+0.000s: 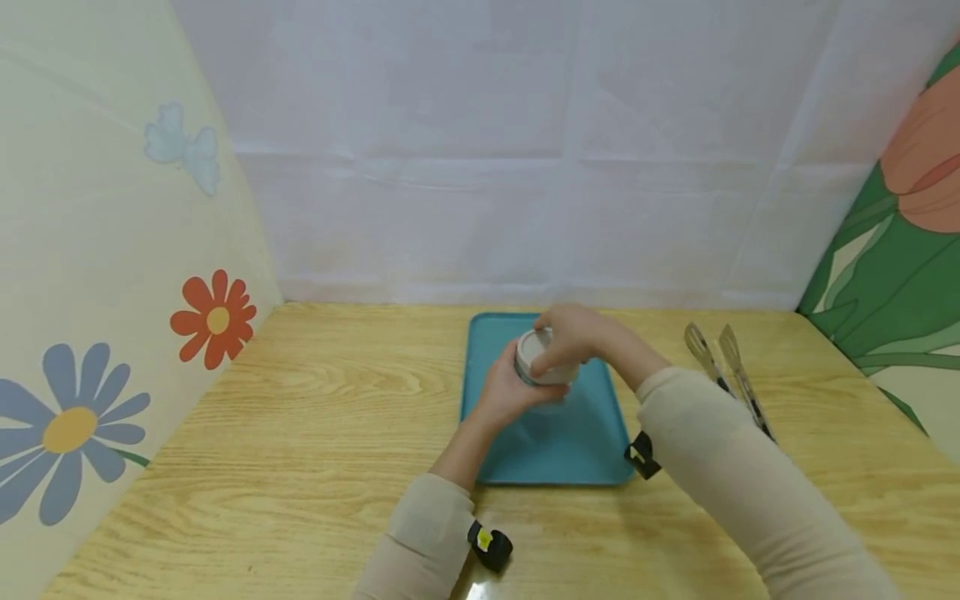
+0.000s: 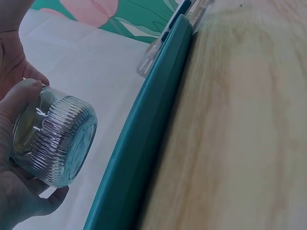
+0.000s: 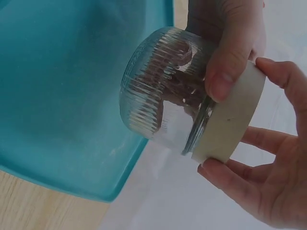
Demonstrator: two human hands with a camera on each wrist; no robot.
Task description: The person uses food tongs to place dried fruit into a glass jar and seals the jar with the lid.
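A clear glass jar with a ribbed lower part is held in the air above a blue-green tray. My left hand grips it round the side, thumb near the rim. On the jar's mouth sits a wide off-white lid, which my right hand pinches by its edge with spread fingertips. In the right wrist view the jar leans, its base toward the tray. Whether the lid is tight cannot be told. The left wrist view shows the jar's ribbed base, with no contents plain to see.
Metal tongs with slotted ends and black parts lie right of the tray, partly behind my right sleeve. The wooden table meets a white cloth at the back. Flower-patterned panels stand at both sides.
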